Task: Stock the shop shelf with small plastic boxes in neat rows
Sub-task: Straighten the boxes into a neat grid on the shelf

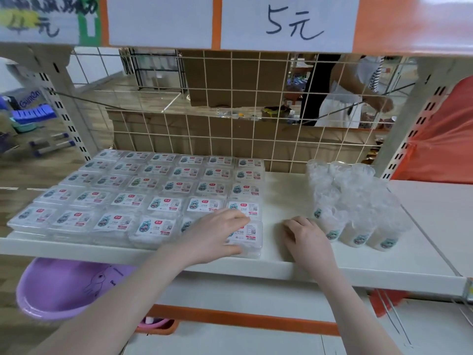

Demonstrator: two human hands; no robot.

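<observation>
Small clear plastic boxes with white labels (143, 193) in six neat rows, at 9 o'clock on the white metal shelf (281, 270). Left hand (212, 237) curled over the front corner box. Right hand (304, 234) loosely curled, holding nothing. Bagged clear cups (355, 208) at 3 o'clock. Bare gap between; probably more rows to fill.

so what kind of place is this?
Most likely a small discount shop. A handwritten price sign reading 5元 hangs above a slotted metal shelf, which holds labelled plastic boxes in neat rows beside packs of clear cups.
</observation>
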